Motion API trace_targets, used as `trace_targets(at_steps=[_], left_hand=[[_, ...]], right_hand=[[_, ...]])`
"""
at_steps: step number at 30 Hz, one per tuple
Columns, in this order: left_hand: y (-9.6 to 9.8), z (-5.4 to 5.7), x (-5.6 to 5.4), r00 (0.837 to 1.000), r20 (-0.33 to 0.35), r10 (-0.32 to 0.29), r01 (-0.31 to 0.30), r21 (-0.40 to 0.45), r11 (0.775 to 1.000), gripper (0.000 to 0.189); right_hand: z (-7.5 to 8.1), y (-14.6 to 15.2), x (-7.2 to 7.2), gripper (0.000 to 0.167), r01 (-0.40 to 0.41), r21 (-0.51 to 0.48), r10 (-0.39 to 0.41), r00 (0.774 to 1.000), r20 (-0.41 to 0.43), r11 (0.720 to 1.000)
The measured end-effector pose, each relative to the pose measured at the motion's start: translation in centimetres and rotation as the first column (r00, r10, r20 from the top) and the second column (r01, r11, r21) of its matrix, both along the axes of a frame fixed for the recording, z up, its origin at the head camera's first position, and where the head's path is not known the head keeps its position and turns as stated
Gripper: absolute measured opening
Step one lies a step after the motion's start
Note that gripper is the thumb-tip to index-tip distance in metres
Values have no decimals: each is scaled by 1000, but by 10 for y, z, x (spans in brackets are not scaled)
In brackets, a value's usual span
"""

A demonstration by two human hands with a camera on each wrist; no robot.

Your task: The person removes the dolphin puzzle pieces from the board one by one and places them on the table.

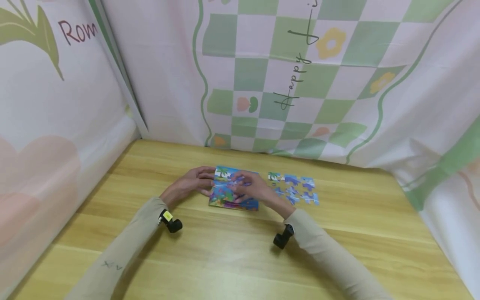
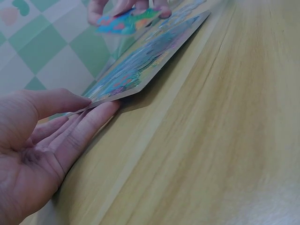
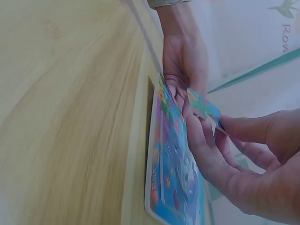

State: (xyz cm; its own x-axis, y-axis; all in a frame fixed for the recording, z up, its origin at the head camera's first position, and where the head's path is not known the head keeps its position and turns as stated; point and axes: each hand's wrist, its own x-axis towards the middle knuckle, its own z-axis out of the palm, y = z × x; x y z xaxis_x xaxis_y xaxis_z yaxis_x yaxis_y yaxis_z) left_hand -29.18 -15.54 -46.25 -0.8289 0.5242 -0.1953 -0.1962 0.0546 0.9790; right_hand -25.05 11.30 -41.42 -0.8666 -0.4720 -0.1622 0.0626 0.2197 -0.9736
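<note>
A blue jigsaw puzzle board with an underwater picture and a palm tree lies on the table, its near edge raised a little in the left wrist view. My left hand grips its left edge, thumb on top and fingers beneath. Over the board, my right hand pinches a colourful jigsaw piece between thumb and fingers. That piece shows green, red and blue and is held above the board's surface. Part of the board's picture is hidden under the right hand in the head view.
Several loose jigsaw pieces lie spread to the right of the board, partly behind the right wrist. The wooden table meets a checked curtain at the back and a printed curtain on the left.
</note>
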Motion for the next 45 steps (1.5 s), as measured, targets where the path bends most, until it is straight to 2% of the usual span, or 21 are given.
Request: trace_targets(at_steps=[6, 18, 23, 28, 33, 40, 45], left_hand=[[0, -1, -1, 1000, -9, 6, -6, -18, 1000, 71], [3, -3, -1, 1000, 1, 14, -14, -5, 1000, 71], [3, -2, -1, 1000, 10, 20, -20, -5, 1000, 72], [1, -3, -2, 1000, 4, 20, -20, 3, 1000, 68], [0, -4, -4, 1000, -6, 20, -20, -5, 1000, 67], [0, -6, -4, 1000, -13, 12, -12, -7, 1000, 69], [1, -6, -5, 1000, -4, 20, -20, -7, 1000, 67]], right_hand=[[5, 25, 3, 33, -6, 1, 6, 1000, 1, 1000], [7, 80, 16, 39, 51, 120, -49, 999, -22, 991], [9, 106, 23, 33, 97, 170, -91, 995, -44, 981], [8, 124, 30, 27, 94, 194, -81, 994, -75, 976], [1, 131, 38, 27, 96, 190, -81, 993, -84, 977], [-8, 124, 42, 22, 126, 146, -110, 988, -109, 981], [-13, 119, 45, 19, 173, 222, -134, 974, -182, 960]])
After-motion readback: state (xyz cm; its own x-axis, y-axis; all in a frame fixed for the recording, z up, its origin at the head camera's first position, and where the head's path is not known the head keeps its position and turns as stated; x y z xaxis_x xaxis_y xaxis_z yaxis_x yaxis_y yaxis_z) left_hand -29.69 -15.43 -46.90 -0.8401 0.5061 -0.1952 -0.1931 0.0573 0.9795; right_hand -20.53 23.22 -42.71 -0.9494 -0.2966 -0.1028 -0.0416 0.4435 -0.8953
